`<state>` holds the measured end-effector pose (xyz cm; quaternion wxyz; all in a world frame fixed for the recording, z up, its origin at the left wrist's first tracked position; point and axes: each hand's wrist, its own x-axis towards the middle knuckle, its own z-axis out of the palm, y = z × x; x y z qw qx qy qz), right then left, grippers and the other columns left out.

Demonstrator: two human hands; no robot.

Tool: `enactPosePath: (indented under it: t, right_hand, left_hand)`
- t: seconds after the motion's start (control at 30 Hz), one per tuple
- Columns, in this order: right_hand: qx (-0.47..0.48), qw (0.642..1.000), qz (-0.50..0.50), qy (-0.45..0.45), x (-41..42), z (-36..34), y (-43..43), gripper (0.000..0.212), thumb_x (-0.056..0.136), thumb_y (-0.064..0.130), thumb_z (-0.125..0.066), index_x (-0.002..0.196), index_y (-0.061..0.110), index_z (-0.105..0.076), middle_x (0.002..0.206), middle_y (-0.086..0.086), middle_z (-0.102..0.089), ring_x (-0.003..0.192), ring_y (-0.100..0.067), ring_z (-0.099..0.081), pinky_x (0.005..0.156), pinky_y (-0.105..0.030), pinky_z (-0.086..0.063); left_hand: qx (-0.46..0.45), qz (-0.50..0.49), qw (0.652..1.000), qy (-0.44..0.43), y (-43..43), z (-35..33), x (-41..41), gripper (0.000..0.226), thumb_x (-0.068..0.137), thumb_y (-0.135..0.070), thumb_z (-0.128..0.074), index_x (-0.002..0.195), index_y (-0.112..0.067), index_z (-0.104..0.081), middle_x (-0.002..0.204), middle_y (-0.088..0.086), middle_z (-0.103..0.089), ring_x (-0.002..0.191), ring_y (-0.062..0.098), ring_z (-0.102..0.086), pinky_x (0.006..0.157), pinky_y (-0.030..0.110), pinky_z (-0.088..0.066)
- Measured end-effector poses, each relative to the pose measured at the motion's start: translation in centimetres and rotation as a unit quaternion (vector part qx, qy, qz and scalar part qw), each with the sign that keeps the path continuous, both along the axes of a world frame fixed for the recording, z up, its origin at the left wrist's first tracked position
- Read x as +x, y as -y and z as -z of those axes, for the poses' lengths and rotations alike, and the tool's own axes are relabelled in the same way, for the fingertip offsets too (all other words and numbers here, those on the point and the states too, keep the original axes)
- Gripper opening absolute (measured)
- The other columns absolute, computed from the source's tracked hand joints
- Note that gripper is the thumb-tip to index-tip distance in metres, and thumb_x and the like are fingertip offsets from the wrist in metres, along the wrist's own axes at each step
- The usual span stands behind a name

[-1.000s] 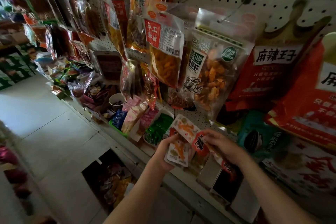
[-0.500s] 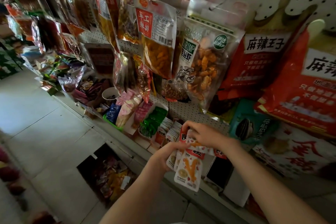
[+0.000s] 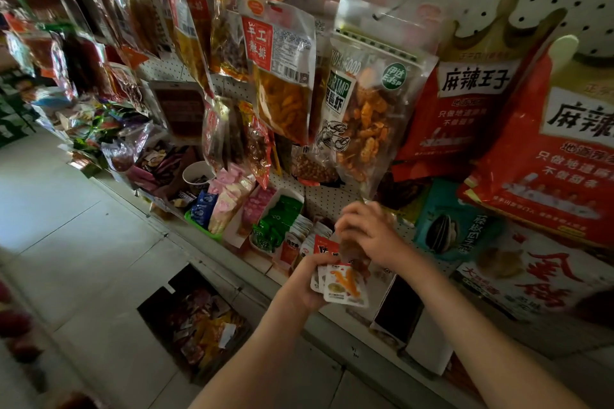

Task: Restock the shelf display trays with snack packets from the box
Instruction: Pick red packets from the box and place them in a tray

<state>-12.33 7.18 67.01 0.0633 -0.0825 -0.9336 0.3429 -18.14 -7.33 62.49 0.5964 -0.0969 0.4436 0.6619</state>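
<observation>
My left hand (image 3: 304, 285) grips a small stack of white snack packets (image 3: 345, 285) with an orange picture, just in front of the shelf edge. Directly above it my right hand (image 3: 368, 232) is blurred, its fingers curled round a brownish-red packet (image 3: 350, 249) over the stack. Behind the hands, a row of upright white-and-red packets (image 3: 299, 242) stands in a display tray on the shelf. An open cardboard box (image 3: 202, 322) full of mixed packets sits on the floor below.
A white tray of green packets (image 3: 277, 222) and a tray of pink ones (image 3: 255, 209) stand to the left. Big snack bags (image 3: 365, 109) hang from pegboard hooks above. Red bags (image 3: 548, 156) lean at the right. An open dark-lined carton (image 3: 398, 309) sits by my right forearm.
My right hand has lifted a little and now holds a brownish packet above the stack. The stack in my left hand has stayed at the shelf edge.
</observation>
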Motion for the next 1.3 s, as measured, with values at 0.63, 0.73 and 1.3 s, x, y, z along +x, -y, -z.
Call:
enactPosePath:
  t: [0.63,0.73,1.3]
  right_hand:
    - [-0.229,0.973,-0.005,0.014,2.2,2.6,4.4,0.029,0.092,0.012,-0.057,0.112,0.032,-0.060,0.128,0.017,-0.055,0.121,0.002,-0.048,0.103,-0.026,-0.042]
    - [-0.288,0.957,0.021,0.004,2.5,2.7,5.1,0.039,0.094,0.003,-0.050,0.125,0.027,-0.055,0.125,0.016,-0.061,0.122,0.008,-0.049,0.101,-0.016,-0.040]
    - [-0.081,0.995,0.030,-0.040,4.3,2.2,4.6,0.059,0.073,0.056,-0.070,0.123,0.055,-0.040,0.124,0.031,-0.038,0.120,-0.004,-0.032,0.097,-0.017,-0.026]
  left_hand:
    - [0.065,-0.148,0.986,0.045,-1.4,-0.6,1.2,0.039,0.102,-0.029,-0.034,0.086,-0.005,-0.060,0.066,0.015,-0.068,0.060,0.025,-0.069,0.049,0.029,-0.056]
    - [0.088,-0.191,0.975,0.065,-1.8,-0.5,1.4,0.042,0.103,-0.038,-0.034,0.089,-0.008,-0.059,0.066,0.012,-0.067,0.058,0.025,-0.069,0.047,0.030,-0.056]
    - [0.069,-0.144,0.987,-0.009,-2.4,-2.1,0.4,0.025,0.088,-0.026,-0.057,0.072,-0.006,-0.061,0.069,0.014,-0.063,0.066,0.028,-0.063,0.074,0.039,-0.049]
